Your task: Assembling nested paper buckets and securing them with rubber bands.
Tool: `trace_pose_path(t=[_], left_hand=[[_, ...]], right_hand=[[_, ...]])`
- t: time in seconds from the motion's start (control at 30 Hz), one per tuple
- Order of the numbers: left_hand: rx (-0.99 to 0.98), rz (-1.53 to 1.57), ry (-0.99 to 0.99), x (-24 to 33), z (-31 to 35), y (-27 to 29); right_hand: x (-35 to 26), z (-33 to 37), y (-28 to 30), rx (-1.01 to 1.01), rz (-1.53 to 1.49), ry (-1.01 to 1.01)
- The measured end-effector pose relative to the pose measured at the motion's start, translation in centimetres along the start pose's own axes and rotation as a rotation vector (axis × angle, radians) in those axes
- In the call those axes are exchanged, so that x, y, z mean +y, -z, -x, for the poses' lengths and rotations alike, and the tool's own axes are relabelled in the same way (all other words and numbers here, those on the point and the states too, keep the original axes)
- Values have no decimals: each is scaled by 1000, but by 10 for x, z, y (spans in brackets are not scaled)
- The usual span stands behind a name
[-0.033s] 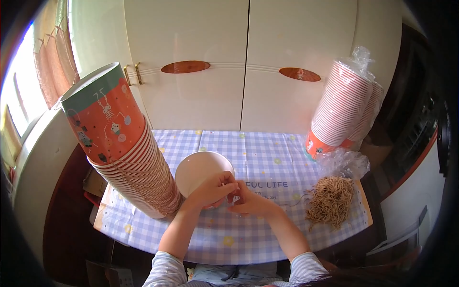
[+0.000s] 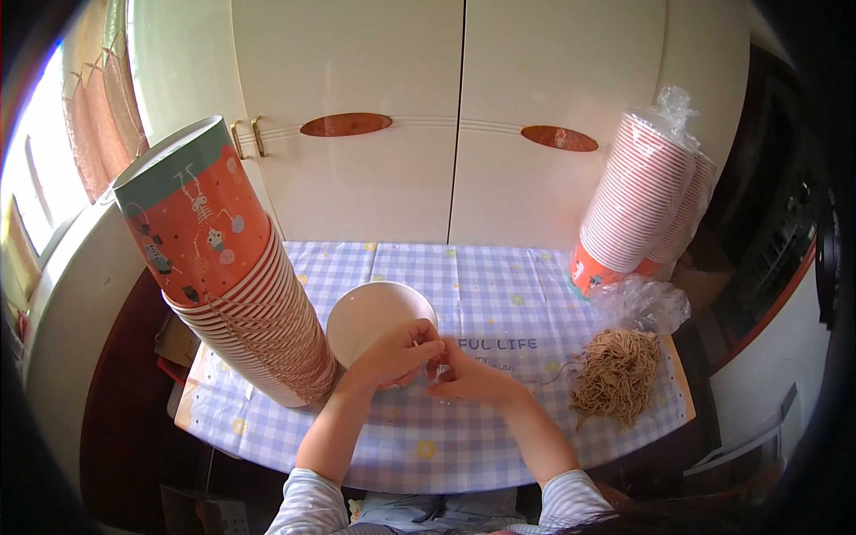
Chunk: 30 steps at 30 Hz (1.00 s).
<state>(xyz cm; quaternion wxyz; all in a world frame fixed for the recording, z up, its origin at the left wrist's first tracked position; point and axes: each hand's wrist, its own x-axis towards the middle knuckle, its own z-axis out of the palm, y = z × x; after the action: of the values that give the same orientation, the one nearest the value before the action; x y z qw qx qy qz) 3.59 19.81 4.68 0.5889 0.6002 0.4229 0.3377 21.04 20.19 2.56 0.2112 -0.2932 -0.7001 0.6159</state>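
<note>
Around mid-frame, the left hand [image 2: 397, 352] and right hand [image 2: 468, 376] have curled fingers bunched near the white tub [image 2: 379, 312]; can't tell if they're gripping anything. Looks like fiddly fingertip work to me, so the next move probably calls for a light touch. Tall stack of tubs [image 2: 267, 312] crowds the left, string pile [image 2: 615, 379] sits near the right edge, but the bench [image 2: 499, 285] has open room right of centre.

Paper-tub stack [image 2: 234, 276] standing left on tablecloth [image 2: 499, 285], round tub [image 2: 374, 321] centre; bagged tubs [image 2: 629, 192] standing back right, twine heap [image 2: 617, 379] in front.
</note>
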Motion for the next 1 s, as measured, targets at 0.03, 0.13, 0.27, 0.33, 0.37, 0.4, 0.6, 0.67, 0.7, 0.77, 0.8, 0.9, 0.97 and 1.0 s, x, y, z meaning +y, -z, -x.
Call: trace_pose_path(t=[0.03, 0.13, 0.27, 0.33, 0.37, 0.4, 0.6, 0.67, 0.7, 0.77, 0.8, 0.9, 0.97, 1.0], left_hand=[[3, -52, -12, -2, -1, 1], [54, -191, -121, 0, 1, 2], [74, -160, -171, 1, 0, -3], [22, -112, 29, 6, -2, -11], [25, -114, 30, 4, -3, -12], [17, -182, -50, 0, -5, -12], [5, -288, -151, -8, -7, -24], [4, -325, -141, -2, -5, -28], [-3, -342, -110, 2, -5, -29], [-8, -359, -77, 3, -4, -30], [22, -357, -118, 3, -3, -30], [50, -316, -134, -1, -2, -30], [45, -276, -110, 0, -1, -29], [47, -309, -155, 5, 0, -29]], right_hand=[[-2, 3, 3, 2, 0, 0], [-11, 10, 13, 68, 471, -42], [-12, 19, 24, 254, 632, 14], [-20, 28, 31, 339, 631, 64], [-25, 31, 32, 379, 680, 89], [-29, 33, 33, 418, 730, 115], [-36, 35, 38, 379, 706, 305], [-33, 33, 38, 383, 708, 343], [-32, 32, 38, 384, 710, 384], [-30, 30, 35, 392, 727, 387], [-29, 29, 34, 399, 744, 391], [-32, 29, 31, 370, 604, 320], [-29, 29, 29, 413, 446, 281], [-28, 30, 28, 455, 288, 242]])
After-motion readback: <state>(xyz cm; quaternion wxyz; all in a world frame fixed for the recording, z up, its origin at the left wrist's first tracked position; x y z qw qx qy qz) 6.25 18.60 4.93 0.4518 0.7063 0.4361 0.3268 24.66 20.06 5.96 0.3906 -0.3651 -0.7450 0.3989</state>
